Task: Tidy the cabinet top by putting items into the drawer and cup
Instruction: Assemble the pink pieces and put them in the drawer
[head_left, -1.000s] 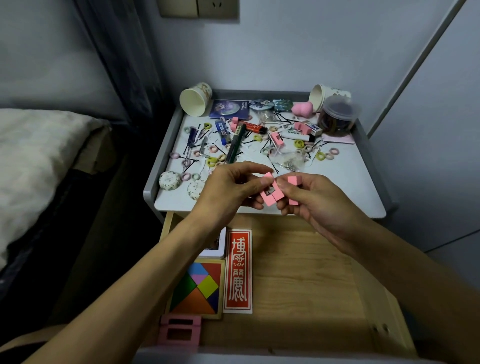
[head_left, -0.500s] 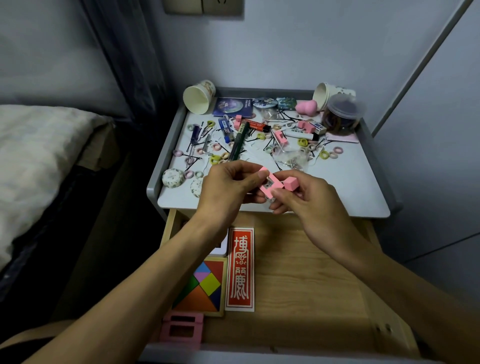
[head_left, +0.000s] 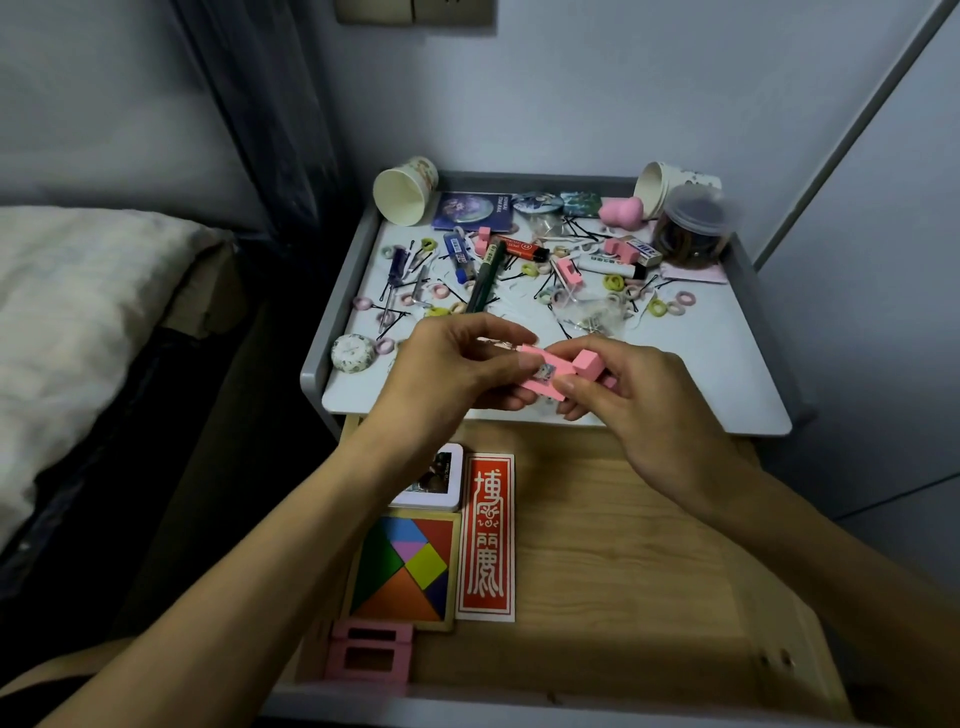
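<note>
A flat pink frame piece (head_left: 540, 371) is pinched in the left hand (head_left: 447, 369), thumb on top and fingers curled under. A pink block (head_left: 589, 364) is gripped in the right hand (head_left: 639, 395), with its thumb pressed on the frame piece; block and frame are held touching. Both hands are held just above the front edge of the cabinet top (head_left: 701, 374).

1 paper cup (head_left: 402, 189) is seen lying on its side at the back left corner of the cabinet top, mouth turned to the front. A 2nd cup (head_left: 660, 192) is tipped over at the back right corner, with a lidded jar (head_left: 693, 228) just in front of it and a pink sponge (head_left: 621, 212) beside it. Small hair ties, pins and pens are scattered over the middle of the cabinet top; a green marker (head_left: 483, 283) is laid among them. A round tin (head_left: 353, 352) is set at the front left.

The drawer (head_left: 623, 545) is pulled open below the front edge of the cabinet top. In its left part a tangram puzzle (head_left: 405, 569), a red card (head_left: 487, 535) and 2 pink frames (head_left: 371, 652) are laid.
</note>
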